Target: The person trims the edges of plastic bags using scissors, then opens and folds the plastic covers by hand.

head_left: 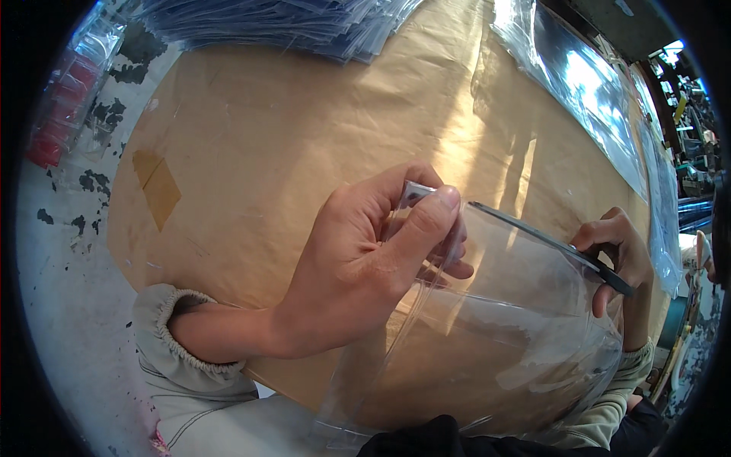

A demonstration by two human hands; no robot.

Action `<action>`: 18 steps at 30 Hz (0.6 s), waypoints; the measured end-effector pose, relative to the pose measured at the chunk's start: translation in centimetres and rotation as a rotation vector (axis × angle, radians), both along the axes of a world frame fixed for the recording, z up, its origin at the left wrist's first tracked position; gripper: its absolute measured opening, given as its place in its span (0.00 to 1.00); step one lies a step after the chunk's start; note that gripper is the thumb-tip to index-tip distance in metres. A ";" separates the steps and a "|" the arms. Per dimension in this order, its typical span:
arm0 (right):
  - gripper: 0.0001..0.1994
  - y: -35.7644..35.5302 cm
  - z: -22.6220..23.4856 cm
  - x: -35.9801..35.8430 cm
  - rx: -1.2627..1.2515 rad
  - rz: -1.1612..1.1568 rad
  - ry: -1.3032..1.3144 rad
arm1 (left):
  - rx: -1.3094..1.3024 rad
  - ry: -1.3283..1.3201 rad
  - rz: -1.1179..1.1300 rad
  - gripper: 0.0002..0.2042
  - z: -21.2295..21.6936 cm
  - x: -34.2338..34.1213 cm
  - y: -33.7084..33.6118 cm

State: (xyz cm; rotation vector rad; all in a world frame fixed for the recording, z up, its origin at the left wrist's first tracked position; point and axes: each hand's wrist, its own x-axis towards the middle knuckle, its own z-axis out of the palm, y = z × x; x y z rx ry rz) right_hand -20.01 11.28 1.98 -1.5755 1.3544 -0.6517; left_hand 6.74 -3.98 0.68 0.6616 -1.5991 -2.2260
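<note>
My left hand (pixel 354 263) pinches the upper edge of a clear plastic pouch (pixel 472 358) between thumb and fingers. From there the pouch hangs toward my lap, with seams running along its sides. In my right hand (pixel 630 255) is a pair of scissors (pixel 533 231) with dark handles, my fingers wrapped round them. Their long blades point left, the tips close to my left thumb and beside the pouch's edge. Whether the blades touch the plastic, I cannot tell.
Brown paper covers the table (pixel 251 145), and a tan tape patch (pixel 157 187) sticks to it at left. A thick stack of clear plastic sheets (pixel 289 27) lies at the far edge. Shiny plastic film (pixel 586 91) spreads at right. Red packets (pixel 67 107) are at far left.
</note>
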 end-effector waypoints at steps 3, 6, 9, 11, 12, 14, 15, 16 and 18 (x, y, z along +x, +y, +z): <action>0.31 -0.1 0.0 0.3 -0.028 0.005 0.013 | -0.023 0.020 0.005 0.11 -0.3 0.0 0.0; 0.31 -0.2 0.2 0.4 -0.017 0.001 0.033 | -0.006 0.029 0.010 0.11 -0.3 -0.1 0.0; 0.30 -0.2 0.4 0.4 -0.075 0.036 0.136 | 0.013 0.025 0.027 0.11 -0.2 -0.1 0.2; 0.30 -0.3 0.5 0.6 -0.026 0.001 0.129 | 0.025 0.025 0.041 0.11 -0.1 -0.2 0.2; 0.30 -0.3 0.4 0.6 -0.025 0.001 0.128 | 0.023 0.015 0.040 0.11 -0.1 -0.1 0.2; 0.30 -0.2 0.3 0.7 -0.023 -0.020 0.120 | 0.022 0.005 0.039 0.11 -0.1 -0.1 0.1; 0.30 -0.2 0.3 0.7 -0.023 -0.020 0.120 | 0.031 0.004 0.036 0.11 -0.1 0.0 0.1; 0.30 -0.3 0.4 0.7 -0.022 -0.011 0.129 | 0.042 0.003 0.033 0.11 -0.2 0.0 0.0; 0.30 -0.3 0.4 0.6 -0.021 -0.003 0.137 | 0.056 0.002 0.036 0.11 -0.3 0.1 0.1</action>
